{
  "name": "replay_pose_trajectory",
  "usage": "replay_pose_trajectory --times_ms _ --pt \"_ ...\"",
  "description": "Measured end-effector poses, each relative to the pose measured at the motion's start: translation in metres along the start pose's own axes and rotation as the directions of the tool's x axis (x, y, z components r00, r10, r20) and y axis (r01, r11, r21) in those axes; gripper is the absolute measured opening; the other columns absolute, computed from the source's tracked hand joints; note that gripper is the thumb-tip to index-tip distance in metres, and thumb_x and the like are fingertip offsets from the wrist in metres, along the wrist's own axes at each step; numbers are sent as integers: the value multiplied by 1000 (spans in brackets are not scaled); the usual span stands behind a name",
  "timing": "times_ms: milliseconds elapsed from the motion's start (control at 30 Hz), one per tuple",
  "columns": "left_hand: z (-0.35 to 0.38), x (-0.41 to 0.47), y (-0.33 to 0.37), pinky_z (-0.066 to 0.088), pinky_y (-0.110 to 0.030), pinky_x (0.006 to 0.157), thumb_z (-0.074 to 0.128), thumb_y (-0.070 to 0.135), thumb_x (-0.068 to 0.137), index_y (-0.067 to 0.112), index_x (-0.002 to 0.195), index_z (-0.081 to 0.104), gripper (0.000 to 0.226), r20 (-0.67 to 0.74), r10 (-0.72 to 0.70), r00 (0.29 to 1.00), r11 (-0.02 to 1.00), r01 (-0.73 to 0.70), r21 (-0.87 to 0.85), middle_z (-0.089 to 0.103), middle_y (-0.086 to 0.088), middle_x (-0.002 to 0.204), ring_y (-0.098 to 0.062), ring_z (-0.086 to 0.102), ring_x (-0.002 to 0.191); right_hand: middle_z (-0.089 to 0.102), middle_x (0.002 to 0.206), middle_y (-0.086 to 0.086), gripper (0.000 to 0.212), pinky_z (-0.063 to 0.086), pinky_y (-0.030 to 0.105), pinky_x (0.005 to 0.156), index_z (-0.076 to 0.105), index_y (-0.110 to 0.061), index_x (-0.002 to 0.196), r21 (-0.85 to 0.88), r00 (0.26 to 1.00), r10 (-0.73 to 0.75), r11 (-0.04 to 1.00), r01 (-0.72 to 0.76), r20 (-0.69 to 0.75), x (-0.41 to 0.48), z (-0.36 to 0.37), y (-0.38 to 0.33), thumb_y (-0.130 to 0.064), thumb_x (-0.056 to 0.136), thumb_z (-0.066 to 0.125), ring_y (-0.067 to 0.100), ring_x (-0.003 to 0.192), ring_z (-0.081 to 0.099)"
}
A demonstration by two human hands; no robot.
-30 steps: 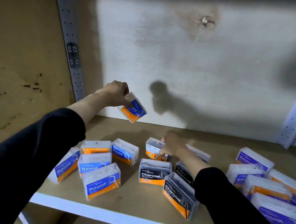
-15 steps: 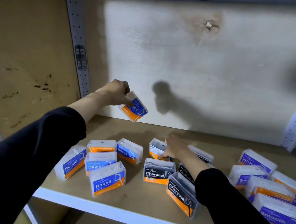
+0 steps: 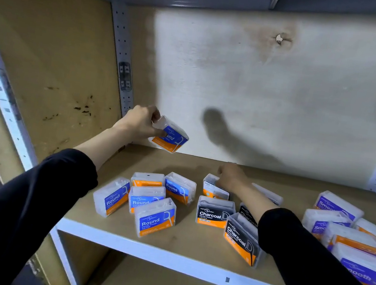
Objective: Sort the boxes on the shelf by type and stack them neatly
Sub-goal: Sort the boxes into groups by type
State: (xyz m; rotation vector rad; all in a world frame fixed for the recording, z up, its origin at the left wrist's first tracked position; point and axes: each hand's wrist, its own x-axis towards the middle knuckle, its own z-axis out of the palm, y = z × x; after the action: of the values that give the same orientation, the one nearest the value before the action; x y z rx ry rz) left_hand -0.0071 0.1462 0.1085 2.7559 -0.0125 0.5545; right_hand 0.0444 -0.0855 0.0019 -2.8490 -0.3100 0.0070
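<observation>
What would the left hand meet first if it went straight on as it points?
Probably the back wall, and the Round box that the left hand holds would touch it first; depth is unclear.

Left hand (image 3: 139,123) raised, grip on Round box (image 3: 173,138); right hand (image 3: 232,177) low.

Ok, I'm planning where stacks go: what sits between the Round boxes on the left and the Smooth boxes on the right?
Head view: the black Charcoal boxes lie there, with the right hand gripping a small box just behind them.
</observation>
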Motion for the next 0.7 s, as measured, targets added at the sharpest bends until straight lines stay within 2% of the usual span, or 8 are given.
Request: replay_pose_trajectory --times_ms 67,167,267,400,533,567,633,700 --pt "-5 -12 -5 46 -32 73 74 27 74 2 105 56 44 -15 -11 1000 1000 11 -9 64 -14 109 -22 55 86 61 119 15 30 49 32 84 62 0 111 6 999 -39 999 39 -7 -3 -2 -8 -11 83 58 30 109 57" --pt "-13 -29 -10 47 -34 77 74 26 75 3 106 56 42 -35 -37 999 999 36 -14 64 -15 110 -27 58 93 63 113 16 22 43 27 64 64 2 102 10 997 -76 997 76 -12 -14 -4 -24 -6 83 58 30 98 58" --pt "-20 -42 -13 49 -35 78 73 25 76 2 108 55 43 -38 -59 998 998 58 -25 64 -15 112 -29 60 100 65 112 16 23 48 33 76 64 2 102 26 992 -121 992 122 -32 -28 -3 -38 -7 83 55 32 103 60" --pt "-27 -56 -17 46 -32 74 73 25 76 1 109 55 45 -64 -81 995 997 80 -19 63 -16 113 -29 60 100 65 110 16 28 42 29 72 64 -3 107 76 986 -169 983 169 -7 -58 2 -55 -15 82 61 31 105 60" --pt "-28 -67 -20 47 -33 76 73 25 76 0 109 54 45 -81 -100 992 995 98 -24 62 -17 115 -30 60 102 64 116 15 26 38 27 66 63 -4 109 112 974 -227 967 228 -27 -95 19 -65 -17 88 53 29 107 58" --pt "-28 -69 -20 47 -33 75 73 24 77 0 110 54 45 -81 -105 991 994 103 -28 61 -17 117 -30 59 103 63 116 16 22 36 27 67 63 -5 104 126 971 -234 963 237 -38 -102 25 -65 -16 89 51 30 108 57" --pt "-27 -73 -20 46 -31 73 72 23 78 0 111 52 45 -79 -109 991 994 107 -31 60 -17 119 -29 59 105 64 111 21 11 33 28 63 56 -12 80 139 972 -229 962 235 -59 -112 39 -63 -12 88 48 33 105 59" --pt "-25 -75 -21 45 -30 72 72 24 78 0 110 52 45 -78 -105 991 994 103 -28 61 -18 118 -29 59 104 65 107 21 12 35 29 64 51 -13 75 166 978 -201 964 208 -55 -115 56 -58 -9 86 47 34 102 60"
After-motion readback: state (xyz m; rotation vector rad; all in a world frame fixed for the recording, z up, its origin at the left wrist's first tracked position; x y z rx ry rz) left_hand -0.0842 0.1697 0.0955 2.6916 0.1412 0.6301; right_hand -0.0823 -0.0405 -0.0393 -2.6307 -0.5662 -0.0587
